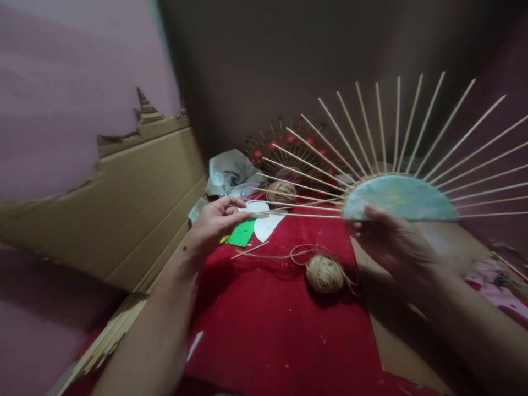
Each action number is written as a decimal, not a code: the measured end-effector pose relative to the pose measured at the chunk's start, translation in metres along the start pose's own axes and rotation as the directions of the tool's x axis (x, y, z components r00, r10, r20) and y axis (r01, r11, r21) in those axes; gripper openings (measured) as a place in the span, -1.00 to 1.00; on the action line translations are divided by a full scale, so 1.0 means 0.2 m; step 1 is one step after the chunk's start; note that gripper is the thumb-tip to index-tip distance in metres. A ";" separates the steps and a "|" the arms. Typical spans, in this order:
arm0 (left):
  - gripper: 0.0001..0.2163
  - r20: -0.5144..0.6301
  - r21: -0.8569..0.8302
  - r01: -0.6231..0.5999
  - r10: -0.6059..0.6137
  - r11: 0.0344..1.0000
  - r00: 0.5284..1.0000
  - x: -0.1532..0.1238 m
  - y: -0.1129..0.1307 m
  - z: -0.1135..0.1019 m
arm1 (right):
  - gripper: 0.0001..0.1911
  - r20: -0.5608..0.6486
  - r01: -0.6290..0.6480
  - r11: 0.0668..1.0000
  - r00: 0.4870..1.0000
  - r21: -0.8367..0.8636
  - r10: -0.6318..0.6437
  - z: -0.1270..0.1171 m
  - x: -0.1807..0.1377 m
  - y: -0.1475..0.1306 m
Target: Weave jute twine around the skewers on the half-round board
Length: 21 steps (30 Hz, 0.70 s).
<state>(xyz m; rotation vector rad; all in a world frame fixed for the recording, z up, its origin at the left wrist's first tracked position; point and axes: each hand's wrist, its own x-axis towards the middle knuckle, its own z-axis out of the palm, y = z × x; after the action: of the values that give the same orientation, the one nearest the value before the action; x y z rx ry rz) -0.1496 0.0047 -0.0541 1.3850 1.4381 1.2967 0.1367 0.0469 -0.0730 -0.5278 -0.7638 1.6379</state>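
My right hand (390,242) grips the lower edge of a pale blue-green half-disc (399,199) from which several thin wooden skewers (367,129) fan outward. My left hand (214,223) pinches the tip of the lowest left skewer (297,213) between thumb and fingers. Below the fan, a ball of jute twine (324,273) rests on the red cloth (272,324), its loose strand curling toward a single stick (249,251).
A second twine ball (281,192), a finished skewer fan with pink flowers (289,146), green paper (241,234) and white paper (268,223) lie behind. Torn cardboard (136,187) leans at left. Spare skewers (107,341) lie at bottom left. Grey cloth (229,171) sits at back.
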 end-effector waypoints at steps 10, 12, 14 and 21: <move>-0.87 0.384 0.164 -0.115 0.044 0.980 0.922 -0.06 -0.01 0.16 | -0.85 -0.095 0.070 0.978 0.994 0.197 -0.052 0.05 0.02 0.01; -0.88 0.597 0.214 -0.276 0.098 0.937 0.796 -0.11 0.03 0.23 | -0.83 -0.116 0.052 0.963 0.993 0.263 -0.022 0.07 0.03 0.02; -0.84 0.717 0.236 -0.455 0.162 0.859 0.678 -0.16 0.05 0.30 | -0.81 -0.105 0.002 0.947 0.994 0.322 0.033 0.10 0.03 0.03; -0.82 0.719 0.502 -0.703 0.209 0.504 0.663 -0.10 0.01 0.29 | -0.84 0.029 -0.059 0.951 0.998 0.304 0.053 0.16 -0.01 0.03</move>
<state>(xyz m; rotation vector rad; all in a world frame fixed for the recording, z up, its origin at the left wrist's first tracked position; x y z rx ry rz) -0.0906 -0.0062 -0.0665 2.6547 1.1842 0.3604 0.1103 0.0391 -0.0560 -0.3140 -0.5006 1.7766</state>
